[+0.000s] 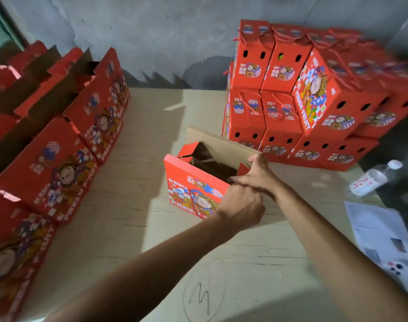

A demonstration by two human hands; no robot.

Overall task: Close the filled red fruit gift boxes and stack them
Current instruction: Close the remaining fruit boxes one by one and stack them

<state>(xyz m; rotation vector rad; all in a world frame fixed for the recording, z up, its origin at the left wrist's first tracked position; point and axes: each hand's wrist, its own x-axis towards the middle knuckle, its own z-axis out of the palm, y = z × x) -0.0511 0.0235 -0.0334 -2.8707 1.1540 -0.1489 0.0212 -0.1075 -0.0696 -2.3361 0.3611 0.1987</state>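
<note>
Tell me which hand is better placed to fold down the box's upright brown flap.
Probably the right hand: it already touches the near end of the brown flap on the open box. The left hand sits lower, curled at the box's front corner, seemingly steadying it.

stacked box (323, 101): "FRESH FRUIT" | left boxes (58, 173): "FRESH FRUIT"

Red box (193, 182) with blue-white checks; brown flap (221, 141); pale tabletop (133, 182)

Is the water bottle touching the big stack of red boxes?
Apart. The head view shows bare table between the water bottle and the stack of closed boxes.
</note>
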